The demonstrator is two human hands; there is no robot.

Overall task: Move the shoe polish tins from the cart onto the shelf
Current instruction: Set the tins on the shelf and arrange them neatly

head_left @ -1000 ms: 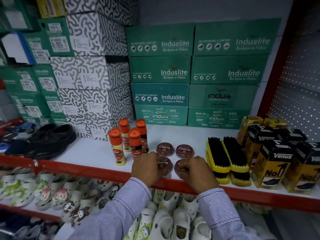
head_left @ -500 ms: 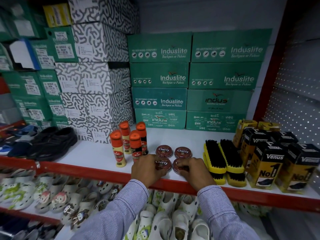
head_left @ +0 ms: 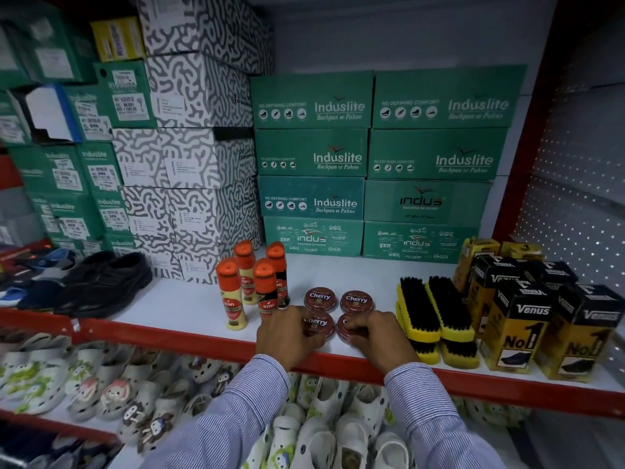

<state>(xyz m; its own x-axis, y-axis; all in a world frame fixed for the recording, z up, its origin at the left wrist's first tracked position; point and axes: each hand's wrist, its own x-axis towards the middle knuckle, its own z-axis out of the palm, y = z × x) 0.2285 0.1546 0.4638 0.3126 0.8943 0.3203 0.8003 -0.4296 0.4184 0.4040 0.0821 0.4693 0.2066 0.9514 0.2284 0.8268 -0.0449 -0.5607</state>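
Several round maroon Cherry polish tins sit on the white shelf point(head_left: 189, 309) with its red front edge. Two stand free at the back: the back left tin point(head_left: 320, 298) and the back right tin point(head_left: 356, 301). My left hand point(head_left: 287, 336) grips the front left tin point(head_left: 316, 324), partly covering it. The front right tin point(head_left: 348, 328) lies under the fingers of my right hand point(head_left: 378, 340), and most of its label is hidden. Both front tins rest on the shelf. No cart shows in the head view.
Orange-capped Kiwi bottles point(head_left: 252, 282) stand left of the tins. Yellow shoe brushes point(head_left: 436, 316) and Venus boxes point(head_left: 517, 330) fill the right. Green Induslite boxes point(head_left: 313, 154) stack behind. Black shoes point(head_left: 105, 282) lie at the left. White clogs point(head_left: 318, 434) fill the lower shelf.
The head view has tilted slightly, so the shelf looks a little lower in frame. Both hands stay on the front two tins, with only small finger shifts.
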